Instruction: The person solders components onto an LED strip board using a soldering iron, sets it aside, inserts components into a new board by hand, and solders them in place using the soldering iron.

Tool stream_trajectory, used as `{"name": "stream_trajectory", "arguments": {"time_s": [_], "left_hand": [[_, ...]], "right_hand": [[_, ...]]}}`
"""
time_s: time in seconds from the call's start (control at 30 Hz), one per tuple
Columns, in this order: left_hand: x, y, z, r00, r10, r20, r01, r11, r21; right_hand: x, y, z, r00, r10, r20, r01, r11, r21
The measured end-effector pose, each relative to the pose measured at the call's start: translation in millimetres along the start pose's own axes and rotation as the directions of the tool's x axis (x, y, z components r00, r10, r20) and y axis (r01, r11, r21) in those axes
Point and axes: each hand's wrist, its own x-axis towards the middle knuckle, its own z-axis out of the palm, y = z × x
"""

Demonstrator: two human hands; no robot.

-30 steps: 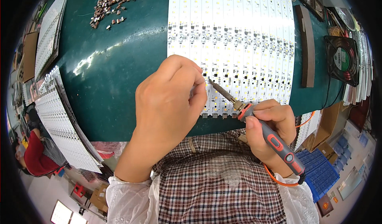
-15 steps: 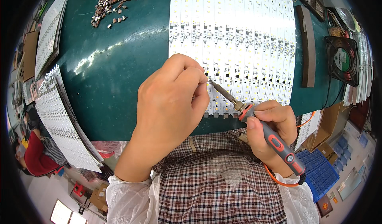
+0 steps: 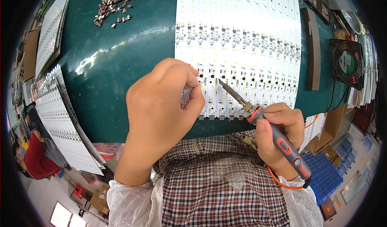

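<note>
My right hand (image 3: 281, 134) grips a grey and red soldering iron (image 3: 287, 147). The iron's dark tip points up and left, over or on a white panel of LED circuit strips (image 3: 242, 53); I cannot tell whether it touches. My left hand (image 3: 165, 96) is bent in a pinch above the panel's lower left part, a little left of the tip. What looks like a thin silvery wire shows at its fingers, mostly hidden by the hand. Rows of small yellow LEDs and black chips cover the strips, with metal connectors (image 3: 221, 117) along the near edge.
A heap of small connectors (image 3: 119, 3) lies on the green table (image 3: 109, 86) at the far left. Right of the panel are a brown bar (image 3: 312, 49) and a black fan (image 3: 346, 62). More LED panels (image 3: 66, 122) stand at the left. A person in red (image 3: 40, 156) is beyond them.
My left hand has moved left, away from the iron's tip. The soldering iron has shifted slightly right, and the panel appears a little further right in view.
</note>
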Motion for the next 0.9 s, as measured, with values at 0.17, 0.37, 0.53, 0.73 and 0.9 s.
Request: {"name": "stream_trajectory", "arguments": {"time_s": [0.17,0.37,0.53,0.73,0.9], "left_hand": [[-1.4,-0.4,1.9,1.0,-0.011,-0.014,0.011,1.0,0.008],[-1.0,-2.6,2.8,1.0,0.006,-0.02,-0.006,1.0,0.005],[-0.6,-3.6,3.5,1.0,0.003,-0.013,-0.002,1.0,0.005],[-1.1,-3.7,3.8,1.0,-0.003,0.003,0.003,1.0,0.008],[-1.9,-4.8,5.5,1.0,0.018,0.004,-0.018,1.0,-0.017]], "right_hand": [[5.2,-1.4,2.9,0.999,-0.048,0.025,0.048,0.999,-0.013],[5.1,-2.3,10.6,1.0,-0.01,0.021,0.011,1.0,-0.029],[3.5,0.6,12.2,1.0,0.007,0.029,-0.007,1.0,-0.003],[4.1,1.0,11.0,0.999,-0.001,0.048,0.002,1.0,-0.02],[5.7,-0.6,12.1,0.999,-0.019,0.047,0.021,0.999,-0.028]]}}
